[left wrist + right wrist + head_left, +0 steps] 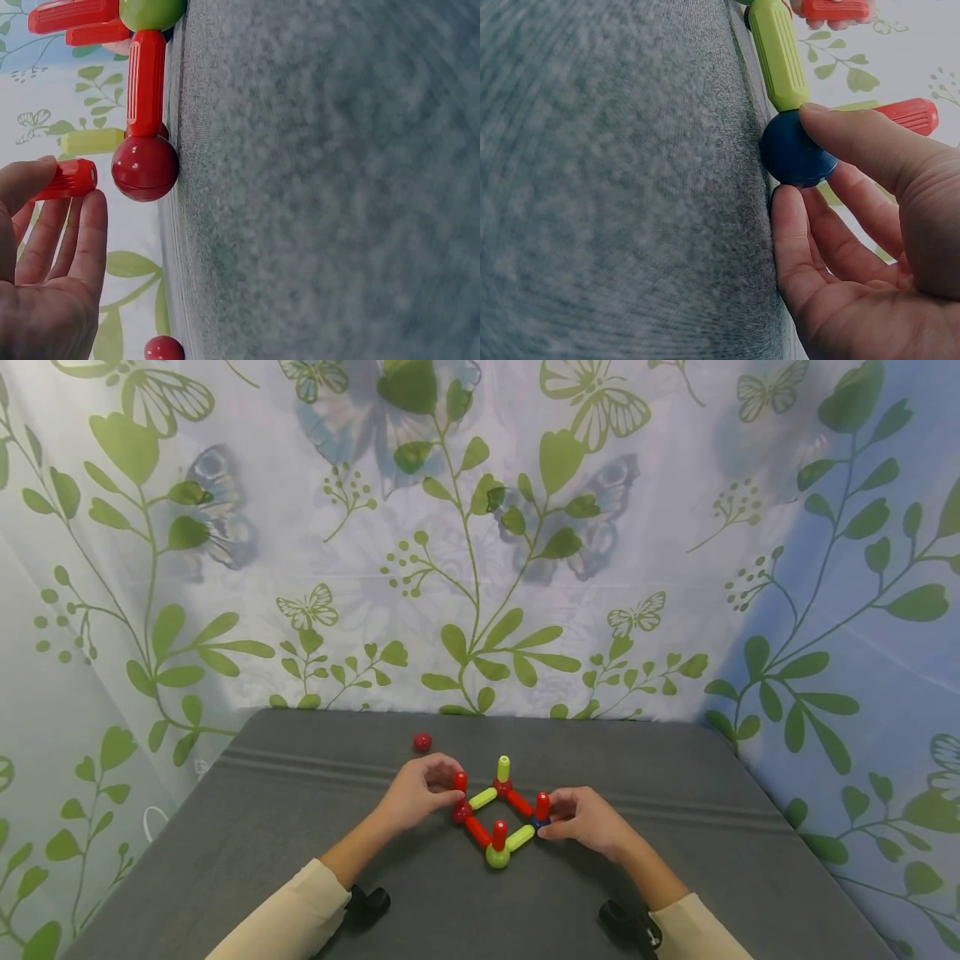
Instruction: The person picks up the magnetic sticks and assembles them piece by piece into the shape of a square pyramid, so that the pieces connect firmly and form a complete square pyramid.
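Note:
Rods and balls form a four-sided frame on the table. My left hand (417, 792) pinches a short red rod (75, 178) between thumb and fingers. In the left wrist view a small gap separates that rod from the dark red ball (145, 169) at the frame's left corner. At the right corner my right hand (588, 820) grips the blue ball (791, 150) with thumb and fingertips. A red rod (542, 805) stands up from that ball. The near green ball (497, 857) carries an upright red rod (499, 835), and the far ball (502, 787) an upright yellow-green rod (504, 768).
A loose red ball (422, 742) lies on the grey table (300, 827) beyond my left hand. Behind the table's far edge hangs a curtain (480, 568) with leaves and butterflies. Black straps sit on both wrists.

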